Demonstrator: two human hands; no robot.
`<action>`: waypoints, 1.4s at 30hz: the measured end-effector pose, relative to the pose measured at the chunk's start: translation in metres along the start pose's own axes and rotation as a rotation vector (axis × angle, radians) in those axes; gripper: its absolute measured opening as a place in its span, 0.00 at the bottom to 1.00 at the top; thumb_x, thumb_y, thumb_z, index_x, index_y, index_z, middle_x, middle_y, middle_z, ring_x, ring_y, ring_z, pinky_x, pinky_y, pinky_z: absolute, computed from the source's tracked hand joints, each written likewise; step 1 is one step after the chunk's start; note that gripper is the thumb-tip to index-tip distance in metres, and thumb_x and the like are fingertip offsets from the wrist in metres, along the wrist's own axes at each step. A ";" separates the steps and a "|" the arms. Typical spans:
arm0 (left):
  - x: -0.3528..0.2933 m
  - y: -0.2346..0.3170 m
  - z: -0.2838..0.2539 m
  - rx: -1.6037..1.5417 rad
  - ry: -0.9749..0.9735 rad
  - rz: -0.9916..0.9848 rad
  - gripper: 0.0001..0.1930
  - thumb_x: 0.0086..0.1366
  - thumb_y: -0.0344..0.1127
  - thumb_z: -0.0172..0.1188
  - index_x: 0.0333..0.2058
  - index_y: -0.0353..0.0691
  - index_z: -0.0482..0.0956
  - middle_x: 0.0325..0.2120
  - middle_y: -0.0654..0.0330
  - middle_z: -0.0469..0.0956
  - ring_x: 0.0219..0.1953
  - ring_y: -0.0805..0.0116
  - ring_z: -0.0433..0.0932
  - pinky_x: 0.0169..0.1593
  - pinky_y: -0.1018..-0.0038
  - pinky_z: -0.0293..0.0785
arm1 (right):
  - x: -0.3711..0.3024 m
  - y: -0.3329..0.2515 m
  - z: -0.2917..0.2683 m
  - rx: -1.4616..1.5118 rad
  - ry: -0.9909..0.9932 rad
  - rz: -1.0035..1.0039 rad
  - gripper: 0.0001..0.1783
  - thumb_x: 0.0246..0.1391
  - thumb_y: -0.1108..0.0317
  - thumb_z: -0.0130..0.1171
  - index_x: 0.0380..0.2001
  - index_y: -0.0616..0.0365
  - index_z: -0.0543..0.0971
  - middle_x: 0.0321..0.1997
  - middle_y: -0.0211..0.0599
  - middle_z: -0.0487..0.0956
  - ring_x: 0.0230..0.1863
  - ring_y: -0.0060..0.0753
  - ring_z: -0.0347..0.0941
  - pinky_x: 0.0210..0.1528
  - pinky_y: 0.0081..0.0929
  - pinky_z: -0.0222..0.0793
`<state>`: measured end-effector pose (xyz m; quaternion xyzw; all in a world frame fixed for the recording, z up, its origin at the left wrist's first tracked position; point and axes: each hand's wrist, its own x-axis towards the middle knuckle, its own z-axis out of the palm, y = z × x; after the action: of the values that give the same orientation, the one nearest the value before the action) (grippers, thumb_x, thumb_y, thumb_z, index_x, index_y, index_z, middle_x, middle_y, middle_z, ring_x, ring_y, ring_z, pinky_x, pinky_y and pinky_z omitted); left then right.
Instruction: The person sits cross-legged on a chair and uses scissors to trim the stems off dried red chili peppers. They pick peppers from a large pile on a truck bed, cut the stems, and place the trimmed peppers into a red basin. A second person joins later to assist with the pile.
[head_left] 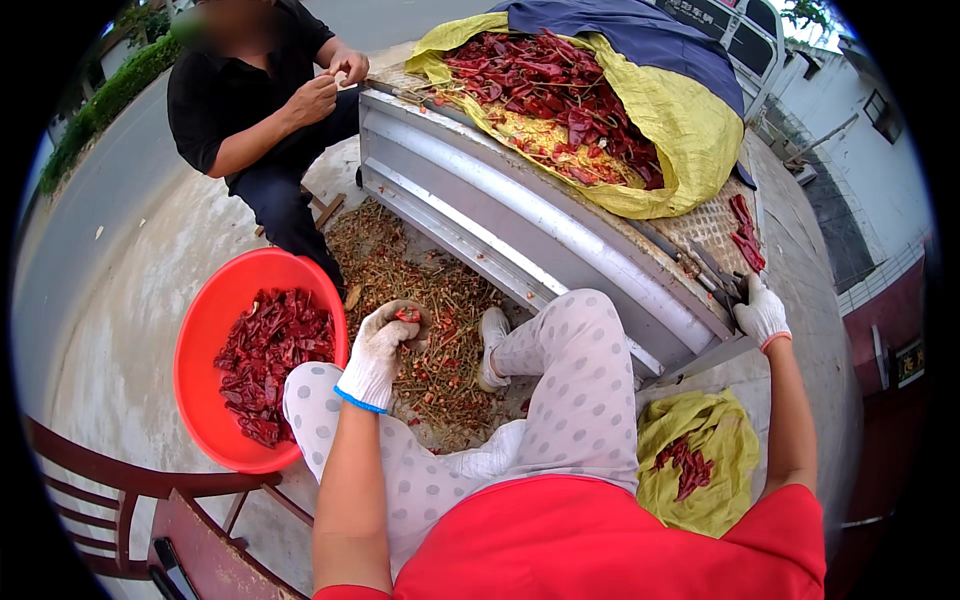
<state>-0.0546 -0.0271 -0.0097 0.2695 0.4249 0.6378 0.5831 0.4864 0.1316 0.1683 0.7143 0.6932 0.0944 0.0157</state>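
Note:
My left hand [380, 345], in a white knitted glove with a blue cuff, is raised above my lap with its fingers curled round a dried red chili pepper [408, 314]; only a bit of the pepper shows. At the right corner of the truck bed, my right hand [763, 310], gloved with a red cuff, is closed on the end of a dark metal tool [715, 274] that looks like shears lying along the edge. Just beyond it lie a few loose dried chilies [745, 235]. A yellow woven sack [690, 185] spills out a heap of dried chilies [550, 85].
Left of my knee stands a red plastic basin [190, 370] part-filled with chilies. Cut stems [440, 350] litter the ground below the grey tailgate [520, 210]. Another person [260, 100] sits across. A yellow sack [735, 440] with chilies lies at right, a wooden chair [130, 500] lower left.

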 end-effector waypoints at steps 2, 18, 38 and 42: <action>-0.003 0.001 0.001 0.035 -0.001 -0.036 0.15 0.52 0.26 0.52 0.40 0.33 0.78 0.33 0.57 0.80 0.31 0.68 0.78 0.35 0.71 0.78 | -0.029 -0.017 -0.004 0.222 -0.065 -0.045 0.20 0.48 0.60 0.58 0.42 0.61 0.74 0.37 0.54 0.79 0.42 0.52 0.76 0.43 0.43 0.71; -0.011 -0.013 -0.004 0.141 -0.077 -0.095 0.17 0.49 0.18 0.53 0.41 0.25 0.78 0.29 0.58 0.79 0.30 0.70 0.77 0.38 0.77 0.76 | -0.126 -0.241 0.027 1.376 -1.708 -0.646 0.39 0.56 0.25 0.46 0.33 0.57 0.73 0.20 0.24 0.69 0.19 0.17 0.63 0.21 0.18 0.59; -0.016 -0.012 0.011 0.253 -0.001 -0.023 0.21 0.46 0.21 0.52 0.42 0.28 0.80 0.27 0.63 0.78 0.26 0.76 0.73 0.31 0.82 0.70 | -0.132 -0.259 0.020 1.451 -1.988 0.022 0.53 0.37 0.14 0.47 0.33 0.62 0.75 0.15 0.24 0.65 0.14 0.16 0.60 0.15 0.15 0.53; -0.011 -0.018 -0.002 0.014 -0.031 -0.065 0.22 0.45 0.18 0.50 0.42 0.27 0.78 0.29 0.56 0.79 0.27 0.68 0.79 0.37 0.71 0.81 | -0.142 -0.266 0.009 1.455 -1.753 -0.140 0.53 0.36 0.13 0.46 0.28 0.62 0.73 0.13 0.23 0.64 0.12 0.15 0.58 0.13 0.14 0.50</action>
<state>-0.0452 -0.0386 -0.0239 0.2697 0.4287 0.6113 0.6081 0.2219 0.0014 0.1029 0.3338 0.3723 -0.8621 0.0820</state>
